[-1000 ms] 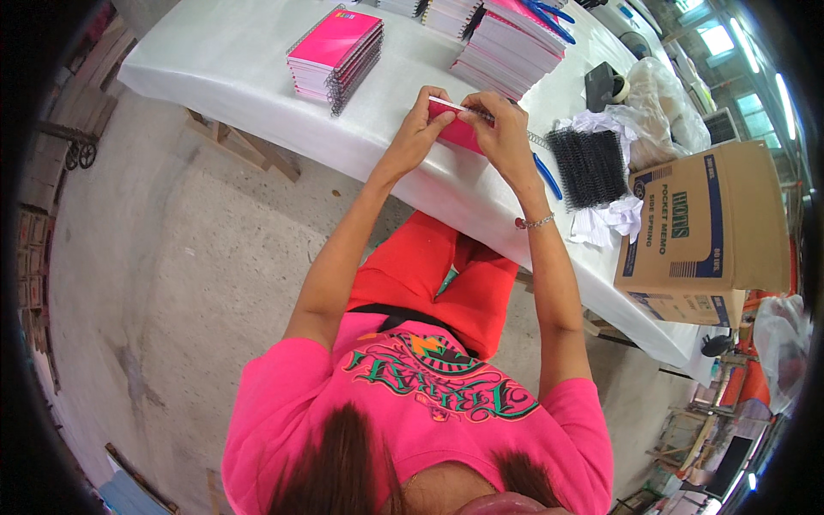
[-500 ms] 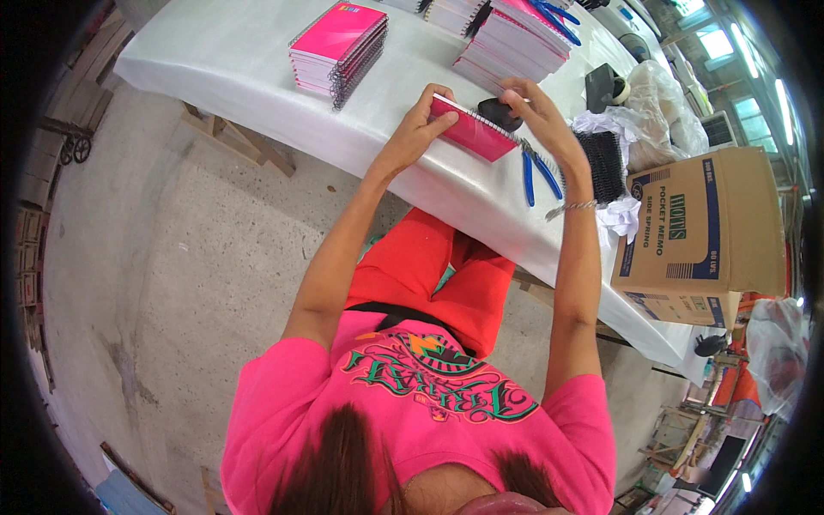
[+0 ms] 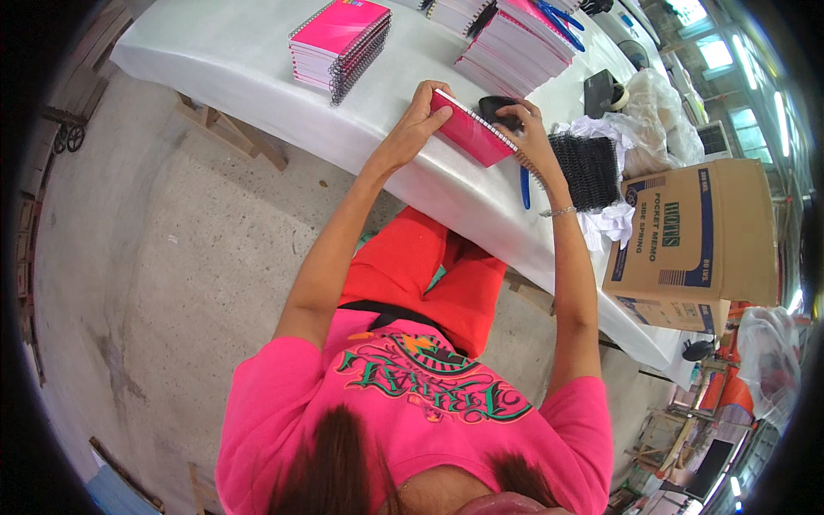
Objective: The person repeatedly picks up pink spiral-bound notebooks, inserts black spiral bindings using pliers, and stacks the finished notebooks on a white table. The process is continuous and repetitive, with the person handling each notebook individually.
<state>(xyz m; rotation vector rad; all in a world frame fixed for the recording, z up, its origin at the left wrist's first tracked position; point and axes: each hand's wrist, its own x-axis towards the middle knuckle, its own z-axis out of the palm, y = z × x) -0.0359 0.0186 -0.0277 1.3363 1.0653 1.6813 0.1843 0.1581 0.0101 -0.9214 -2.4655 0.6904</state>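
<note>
Both my hands hold one pink notebook with a spiral wire along its far edge, lifted a little above the white table. My left hand grips its left corner. At the right end, by the wire, sits my right hand. A small black object lies just behind the notebook. Blue-handled pliers rest on the table under my right wrist.
A stack of pink spiral notebooks stands at the far left, a taller stack behind my hands. Black wire coils lie on white paper to the right, beside a cardboard box. Concrete floor lies to my left.
The notebook has turned and moved right and farther onto the table, with both hands following it. My right hand slid to its right end, uncovering the blue pliers.
</note>
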